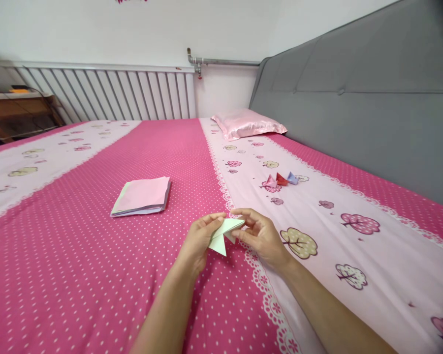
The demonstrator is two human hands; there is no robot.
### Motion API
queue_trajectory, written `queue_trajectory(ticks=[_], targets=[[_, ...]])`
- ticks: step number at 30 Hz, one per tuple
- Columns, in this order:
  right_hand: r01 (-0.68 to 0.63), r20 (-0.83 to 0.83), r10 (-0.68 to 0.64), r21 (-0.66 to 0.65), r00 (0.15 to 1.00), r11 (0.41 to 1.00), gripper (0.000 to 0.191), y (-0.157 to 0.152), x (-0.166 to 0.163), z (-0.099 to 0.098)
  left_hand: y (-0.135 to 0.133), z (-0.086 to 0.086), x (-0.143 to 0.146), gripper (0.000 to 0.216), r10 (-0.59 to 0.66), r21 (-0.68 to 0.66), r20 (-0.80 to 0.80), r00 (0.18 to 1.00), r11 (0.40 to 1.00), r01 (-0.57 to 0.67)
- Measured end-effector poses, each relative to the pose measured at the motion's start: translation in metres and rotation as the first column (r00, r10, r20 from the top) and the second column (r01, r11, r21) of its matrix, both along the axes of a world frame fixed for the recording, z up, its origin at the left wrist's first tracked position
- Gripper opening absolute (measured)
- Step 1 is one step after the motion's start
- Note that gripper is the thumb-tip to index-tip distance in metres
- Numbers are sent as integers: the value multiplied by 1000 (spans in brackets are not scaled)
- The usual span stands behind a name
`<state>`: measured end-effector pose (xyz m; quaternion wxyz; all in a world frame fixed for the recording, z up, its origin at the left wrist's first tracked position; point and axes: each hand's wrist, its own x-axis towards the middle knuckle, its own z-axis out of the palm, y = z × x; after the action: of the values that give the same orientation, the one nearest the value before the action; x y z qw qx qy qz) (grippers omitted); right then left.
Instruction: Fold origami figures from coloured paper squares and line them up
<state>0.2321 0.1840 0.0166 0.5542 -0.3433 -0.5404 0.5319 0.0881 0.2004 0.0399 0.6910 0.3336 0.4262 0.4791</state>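
Observation:
A pale green folded paper (221, 234) with pointed flaps is held above the bed, one point hanging down and another pointing right. My left hand (201, 238) pinches its left side, thumb on top. At its right tip, my right hand (260, 236) has thumb and fingers curled around the edge; the thumb meets the lower right flap. The fingers behind the paper are partly hidden.
A stack of square coloured paper (142, 194) lies on the pink dotted bedspread (77, 255). Small folded paper pieces sit to the right: pink (271, 181), red (281, 179) and blue (292, 178). Farther back are a pink pillow (247, 124), grey headboard (358, 93) and white radiator (114, 93).

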Motion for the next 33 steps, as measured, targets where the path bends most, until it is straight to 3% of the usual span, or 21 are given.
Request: queue_trajectory(ticks=[9, 15, 18, 21, 23, 28, 33], targets=[[20, 64, -25, 75, 998, 997, 16, 1, 2, 1, 0, -1, -1, 16, -101, -23, -21, 995, 995, 101], [111, 123, -131, 155, 984, 982, 8, 3, 4, 3, -2, 4, -2, 16, -139, -21, -42, 989, 990, 138], [141, 43, -144, 55, 989, 988, 12, 3, 5, 3, -3, 8, -4, 44, -214, -56, 1, 977, 975, 214], [155, -56, -162, -110, 985, 982, 16, 4, 7, 3, -3, 10, -6, 62, -232, -3, 79, 969, 972, 233], [147, -99, -167, -182, 981, 972, 18, 4, 7, 2, -5, 10, -6, 57, -211, 66, 55, 976, 976, 208], [149, -152, -189, -240, 970, 959, 21, 5, 6, 0, -8, 5, 1, 33, -174, 194, -185, 967, 958, 210], [78, -114, -109, -242, 987, 967, 22, 4, 2, -1, -6, 2, 6, 22, -45, 300, -214, 976, 948, 109]])
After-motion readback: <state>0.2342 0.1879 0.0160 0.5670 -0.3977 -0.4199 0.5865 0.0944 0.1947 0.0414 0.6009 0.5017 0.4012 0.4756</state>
